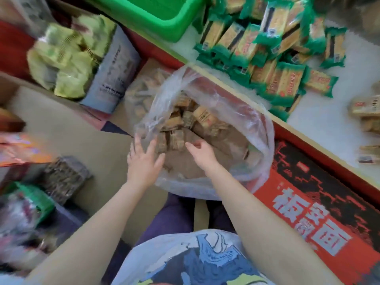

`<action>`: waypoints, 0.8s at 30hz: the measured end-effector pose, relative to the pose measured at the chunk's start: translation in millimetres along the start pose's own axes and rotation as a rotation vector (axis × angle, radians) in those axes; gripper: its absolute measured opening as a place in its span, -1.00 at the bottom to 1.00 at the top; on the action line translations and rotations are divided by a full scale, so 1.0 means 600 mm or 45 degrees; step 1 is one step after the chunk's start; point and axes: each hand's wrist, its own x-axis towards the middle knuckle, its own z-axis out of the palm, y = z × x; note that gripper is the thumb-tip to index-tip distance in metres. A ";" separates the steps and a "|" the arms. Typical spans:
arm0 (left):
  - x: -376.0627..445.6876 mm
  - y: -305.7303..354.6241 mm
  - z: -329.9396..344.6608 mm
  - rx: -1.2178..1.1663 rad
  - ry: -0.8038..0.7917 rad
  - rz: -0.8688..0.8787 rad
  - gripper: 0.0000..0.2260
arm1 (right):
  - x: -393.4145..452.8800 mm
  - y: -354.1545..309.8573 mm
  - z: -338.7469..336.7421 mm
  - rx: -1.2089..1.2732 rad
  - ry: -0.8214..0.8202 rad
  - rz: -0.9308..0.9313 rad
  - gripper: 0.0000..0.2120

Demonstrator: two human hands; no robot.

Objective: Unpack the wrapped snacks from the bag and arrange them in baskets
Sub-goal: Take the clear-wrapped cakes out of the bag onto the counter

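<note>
- Snack bag, a big clear plastic sack (242, 120), sits on the floor against the counter (320, 128), its mouth spread so both hands can reach in.
- Green plastic basket (148, 15) waits on the counter beside loose green-wrapped snack packs (265, 56).
- Brown wrapped snacks (181, 122) fill the sack.
- Left hand (145, 159) rests fingers-spread on the rim; right hand (200, 154), loosely curled, holds nothing.

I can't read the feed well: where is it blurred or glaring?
Head view: left edge smeared by motion blur, wide-angle bending at the borders; the clear bag shows pale sheen on its plastic; both hands, left hand and right hand, and the brown snacks read fairly sharp.
</note>
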 end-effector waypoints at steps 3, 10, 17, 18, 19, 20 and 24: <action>0.016 -0.035 -0.004 -0.195 -0.080 0.047 -0.41 | 0.033 -0.022 0.062 0.010 0.050 0.061 -0.46; 0.051 -0.071 -0.001 -0.367 -0.143 0.112 -0.41 | 0.105 -0.021 0.123 0.074 0.249 0.207 -0.59; 0.051 -0.079 -0.009 -0.303 -0.203 0.116 -0.41 | 0.087 -0.016 0.111 0.264 0.101 0.310 -0.37; 0.050 -0.074 -0.014 -0.265 -0.226 0.096 -0.42 | 0.079 -0.015 0.099 0.290 0.073 0.301 -0.34; 0.048 -0.065 -0.021 -0.196 -0.238 0.073 -0.43 | 0.065 -0.018 0.083 0.304 0.040 0.293 -0.30; 0.044 -0.054 -0.031 -0.125 -0.233 0.051 -0.43 | 0.051 -0.022 0.064 0.309 0.010 0.268 -0.32; 0.017 0.019 -0.089 -0.152 0.040 0.181 -0.46 | -0.030 -0.053 -0.037 0.290 -0.059 0.031 -0.71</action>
